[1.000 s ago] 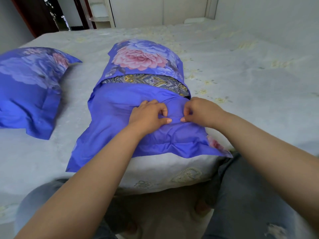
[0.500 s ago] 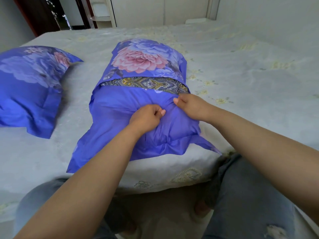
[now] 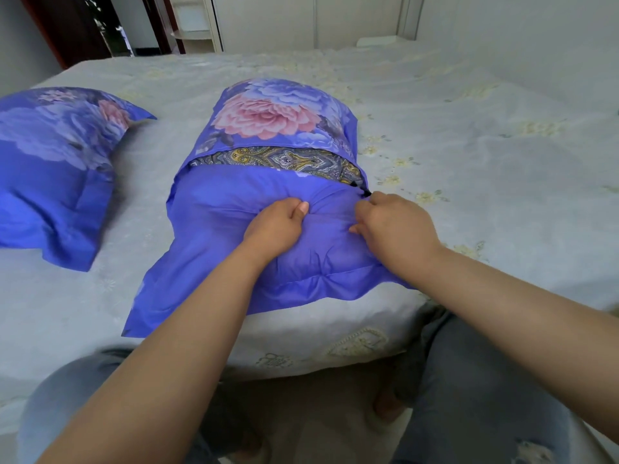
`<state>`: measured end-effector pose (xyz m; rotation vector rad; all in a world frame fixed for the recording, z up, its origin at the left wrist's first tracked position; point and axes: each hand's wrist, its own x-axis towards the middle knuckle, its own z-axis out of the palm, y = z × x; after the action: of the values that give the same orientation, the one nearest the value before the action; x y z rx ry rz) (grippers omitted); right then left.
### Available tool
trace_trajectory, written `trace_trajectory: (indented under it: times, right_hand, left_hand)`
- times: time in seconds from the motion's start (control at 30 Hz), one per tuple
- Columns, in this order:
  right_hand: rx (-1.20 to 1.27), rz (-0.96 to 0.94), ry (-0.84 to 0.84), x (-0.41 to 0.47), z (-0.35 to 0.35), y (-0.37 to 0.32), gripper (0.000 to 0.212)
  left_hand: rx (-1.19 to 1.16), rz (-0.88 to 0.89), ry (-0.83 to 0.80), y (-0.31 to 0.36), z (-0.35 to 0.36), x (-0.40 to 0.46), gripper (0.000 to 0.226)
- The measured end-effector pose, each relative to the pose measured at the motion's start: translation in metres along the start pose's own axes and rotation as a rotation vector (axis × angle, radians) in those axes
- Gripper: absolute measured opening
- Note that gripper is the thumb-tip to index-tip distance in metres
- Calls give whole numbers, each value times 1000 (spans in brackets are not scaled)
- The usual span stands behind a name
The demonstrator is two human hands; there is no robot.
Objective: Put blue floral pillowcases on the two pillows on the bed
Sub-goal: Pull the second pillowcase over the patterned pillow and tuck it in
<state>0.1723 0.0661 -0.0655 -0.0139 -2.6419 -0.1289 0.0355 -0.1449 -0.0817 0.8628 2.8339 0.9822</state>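
A pillow in a blue floral pillowcase point(image 3: 268, 115) lies in the middle of the bed, its plain blue back side facing up near me. Across its middle the case gapes, showing a strip of the patterned inner pillow point(image 3: 278, 159). My left hand point(image 3: 274, 226) grips a bunch of the blue fabric just below the gap. My right hand point(image 3: 392, 226) pinches a small dark zipper pull point(image 3: 365, 193) at the right end of the gap. A second pillow point(image 3: 60, 155), fully covered in the same floral case, lies at the left.
The bed point(image 3: 485, 155) has a pale grey sheet with faint yellow flowers and its near edge point(image 3: 301, 360) is just before my knees. A white wardrobe point(image 3: 335, 18) and a dark doorway point(image 3: 83, 25) stand behind the bed.
My right hand moved rightwards to the gap's right end and now pinches the zipper pull. My left hand kept hold of the fabric, and the case's lower right corner shifted.
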Motion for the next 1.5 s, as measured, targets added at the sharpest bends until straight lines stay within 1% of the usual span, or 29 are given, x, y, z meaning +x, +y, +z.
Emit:
trace_trajectory:
  times: [0.1, 0.17, 0.27, 0.33, 0.4, 0.5, 0.57, 0.63, 0.7, 0.77, 0.8, 0.83, 0.87, 0.9, 0.93, 0.97, 1.03, 1.1, 1.13, 1.17, 1.2, 1.23, 1.3, 1.33, 1.4, 1.47, 1.5]
  right_hand:
    - [30, -78, 226, -6, -3, -20, 29]
    - [24, -73, 299, 0, -8, -37, 28]
    - [63, 7, 265, 7, -9, -55, 25]
    - [163, 37, 214, 11, -5, -60, 24]
    - [295, 90, 133, 16, 3, -57, 26]
    - [346, 139, -83, 21, 15, -39, 42]
    - [346, 104, -281, 27, 16, -23, 57]
    - [324, 71, -470, 39, 3, -9, 67]
    - [329, 3, -629, 55, -6, 1, 68]
    - [325, -65, -712, 71, -12, 9, 67]
    - [290, -86, -698, 78, -14, 14, 67]
    - [230, -88, -637, 84, -17, 20, 65]
    - [144, -69, -528, 90, -20, 26, 62]
    - [36, -36, -374, 95, -24, 34, 56]
    - [-83, 14, -202, 97, -28, 45, 50]
    - [-178, 62, -47, 98, -30, 52, 44]
    - [-249, 141, 143, 92, -31, 56, 34]
    - [-160, 174, 305, 79, -24, 38, 23]
    - [-41, 161, 374, 68, -23, 19, 21]
    - [115, 118, 404, 56, -22, -5, 20]
    - [258, 48, 393, 42, -22, -32, 22]
    - [351, -40, 361, 28, -18, -58, 25]
    - [377, -182, 323, 1, -4, -100, 35]
    - [362, -223, 326, -6, 3, -112, 39]
    - [318, -244, 359, -10, 17, -122, 44]
    - [277, -243, 407, -5, 23, -125, 37]
    - [259, -248, 440, 0, 24, -127, 29]
  left_hand:
    - [58, 16, 10, 5, 4, -4, 40]
    - [121, 29, 35, 12, 9, -8, 38]
    - [139, 48, 68, 15, 13, -11, 39]
    - [120, 46, 67, 12, 13, -12, 40]
    - [126, 47, 79, 10, 13, -13, 39]
    - [148, 112, 99, 13, 12, -14, 36]
    - [168, 196, 92, 17, 11, -17, 33]
    - [187, 268, 109, 20, 8, -19, 33]
    - [203, 325, 170, 20, 0, -23, 34]
    - [240, 396, 279, 12, -16, -35, 38]
    - [281, 419, 363, 6, -26, -43, 42]
    - [319, 412, 457, -1, -38, -52, 46]
    - [335, 376, 543, -10, -50, -61, 51]
    - [325, 325, 605, -19, -61, -70, 55]
    - [296, 273, 632, -25, -68, -76, 59]
    - [252, 223, 616, -31, -73, -82, 63]
    - [83, 150, 513, -36, -70, -89, 69]
    - [-145, 92, 455, -29, -53, -97, 68]
    - [-261, 71, 469, -24, -43, -101, 64]
    - [-375, 62, 507, -20, -33, -104, 59]
    - [-481, 60, 560, -18, -24, -106, 52]
    - [-573, 55, 614, -17, -15, -107, 45]
    - [-676, 38, 680, -21, -3, -109, 35]
    - [-677, 26, 687, -24, 1, -110, 32]
    - [-618, 9, 665, -32, 5, -111, 21]
    - [-516, 35, 661, -42, 2, -106, 4]
    - [-454, 72, 670, -44, -4, -101, 2]
